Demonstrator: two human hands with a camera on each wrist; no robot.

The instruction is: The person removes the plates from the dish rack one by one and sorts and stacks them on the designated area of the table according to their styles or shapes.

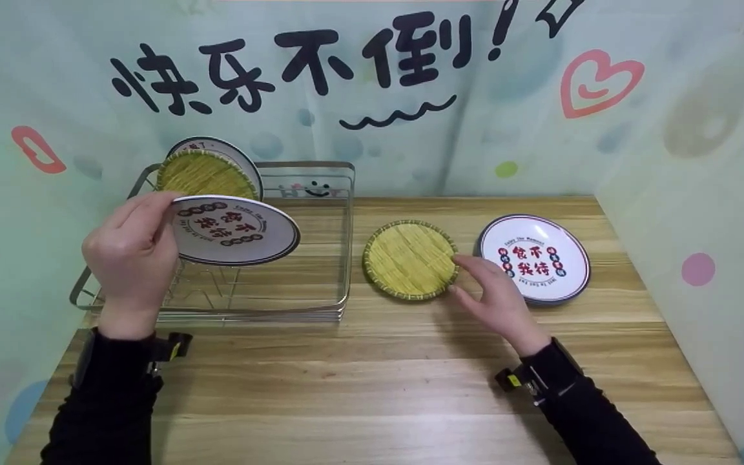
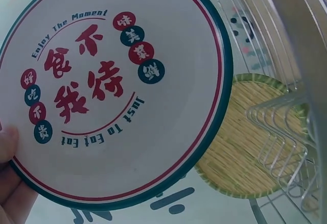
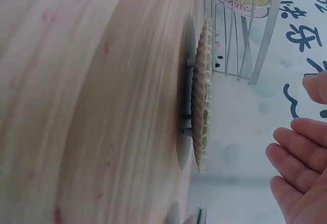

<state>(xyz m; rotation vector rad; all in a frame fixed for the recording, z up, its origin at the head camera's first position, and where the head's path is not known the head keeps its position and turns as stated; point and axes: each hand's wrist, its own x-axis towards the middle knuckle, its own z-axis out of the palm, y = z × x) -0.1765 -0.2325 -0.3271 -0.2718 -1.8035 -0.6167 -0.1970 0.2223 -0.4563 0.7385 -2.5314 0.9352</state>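
My left hand (image 1: 132, 258) pinches the left rim of a white plate (image 1: 243, 247) with a dark rim and red lettering. The plate is tilted, held above a wire dish rack (image 1: 349, 239). Within the rack, a round woven bamboo tray (image 1: 207, 173) leans in front of another white plate (image 1: 243, 154). My right hand (image 1: 498, 300) hovers at the right edge of a second woven tray (image 1: 411, 260), thumb and fingers apart. From the right wrist view, that tray (image 3: 201, 101) stands on small feet, and the right hand (image 3: 304, 175) looks clear of it.
To the right of the woven tray, white plates (image 1: 543, 232) lie stacked on the wooden table (image 1: 346, 400). A printed cloth (image 1: 411, 155) with black characters hangs behind the table, and patterned cloth also borders both sides.
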